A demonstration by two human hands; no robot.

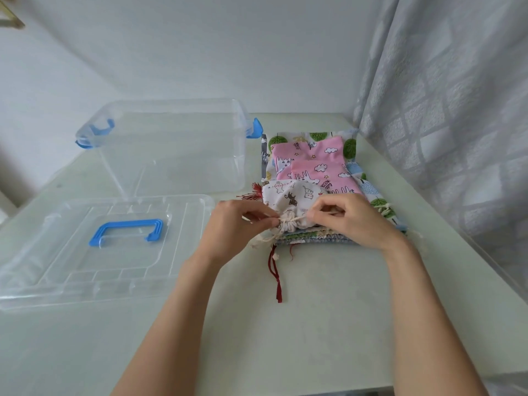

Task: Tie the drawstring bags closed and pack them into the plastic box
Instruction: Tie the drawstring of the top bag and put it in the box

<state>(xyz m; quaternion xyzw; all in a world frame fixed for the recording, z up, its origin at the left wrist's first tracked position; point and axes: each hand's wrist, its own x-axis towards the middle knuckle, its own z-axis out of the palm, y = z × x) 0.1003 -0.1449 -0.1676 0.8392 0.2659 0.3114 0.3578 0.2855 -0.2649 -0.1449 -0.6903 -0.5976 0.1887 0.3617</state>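
Cream drawstring bag (288, 204), printed with small cartoon cats, lies on top of a stack of bags (311, 167) toward the right side of the pale green surface (328, 324). Its mouth faces the near edge and is gathered into tight puckers.

Left hand (240, 221) pinches the cream cord (294, 218) at the left of the gathered mouth, fingers curled. Right hand (351, 215) pinches the same cord at the right, fingers curled; the cord runs taut between the two.

Stack beneath: two pink bags with white animals and clouds, over a white bag with green trees; further layers show only as gathered edges at the near side. A dark red cord (277, 278) trails from the stack toward the near edge.

Clear plastic box (171, 144) with blue latches stands open near the far left of the surface, just beside the stack. Its clear lid (94, 252) with a blue handle lies flat in front of it, near the left edge.

Patterned curtain (445, 110) hangs along the right edge.
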